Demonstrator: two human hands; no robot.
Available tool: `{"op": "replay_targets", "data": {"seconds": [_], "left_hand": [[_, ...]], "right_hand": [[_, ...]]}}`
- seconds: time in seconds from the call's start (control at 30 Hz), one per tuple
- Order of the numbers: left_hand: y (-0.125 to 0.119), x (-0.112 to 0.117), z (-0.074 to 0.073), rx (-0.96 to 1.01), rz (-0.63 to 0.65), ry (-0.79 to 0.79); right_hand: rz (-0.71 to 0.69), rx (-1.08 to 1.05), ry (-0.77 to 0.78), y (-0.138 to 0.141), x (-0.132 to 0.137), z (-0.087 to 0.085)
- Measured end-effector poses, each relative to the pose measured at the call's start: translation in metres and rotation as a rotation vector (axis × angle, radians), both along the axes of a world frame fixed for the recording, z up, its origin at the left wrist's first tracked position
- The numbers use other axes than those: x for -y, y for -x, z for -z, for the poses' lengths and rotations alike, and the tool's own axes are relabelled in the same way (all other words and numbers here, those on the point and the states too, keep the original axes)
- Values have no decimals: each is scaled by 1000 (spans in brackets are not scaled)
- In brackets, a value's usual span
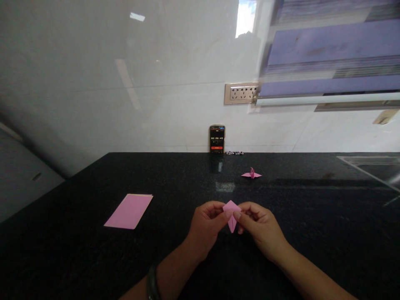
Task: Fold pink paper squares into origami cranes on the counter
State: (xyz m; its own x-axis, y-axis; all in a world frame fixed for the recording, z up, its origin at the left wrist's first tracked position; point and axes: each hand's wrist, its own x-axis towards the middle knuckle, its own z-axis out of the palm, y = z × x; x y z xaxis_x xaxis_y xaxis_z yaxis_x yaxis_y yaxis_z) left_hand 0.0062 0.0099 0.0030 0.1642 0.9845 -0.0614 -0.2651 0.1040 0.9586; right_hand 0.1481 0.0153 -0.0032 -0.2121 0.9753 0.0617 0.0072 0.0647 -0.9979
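A small folded piece of pink paper (pixel 231 214) is pinched between both of my hands just above the black counter (pixel 93 258). My left hand (pixel 206 225) grips its left side with thumb and fingers closed. From the right, my right hand (pixel 261 227) pinches the other side with its fingers curled. The paper forms a pointed, kite-like shape with its tip hanging down. A finished pink paper crane (pixel 251 174) rests on the counter beyond my hands, slightly to the right.
A stack of flat pink paper sheets (pixel 129 211) lies on the counter to the left. A phone (pixel 217 139) showing a timer leans upright against the white tiled wall at the back, small beads beside it. A wall socket plate (pixel 240 93) sits above.
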Motion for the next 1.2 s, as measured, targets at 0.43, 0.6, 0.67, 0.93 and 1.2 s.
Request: {"op": "replay_targets", "data": {"seconds": [0.43,0.6,0.67,0.93,1.2], "left_hand": [[-2,2,-2,-10,17,1],[-3,3,-4,34,12,-14],[-3,3,-5,38,12,-24],[-2,3,-3,-9,-29,-43],[0,2,-3,-84,-29,-99]], "right_hand": [[-21,-7,41,1,1,2],[-38,-63,48,2,1,3],[-46,-97,61,2,1,4],[-59,-147,74,3,2,7],[-55,-158,58,3,1,7]]}}
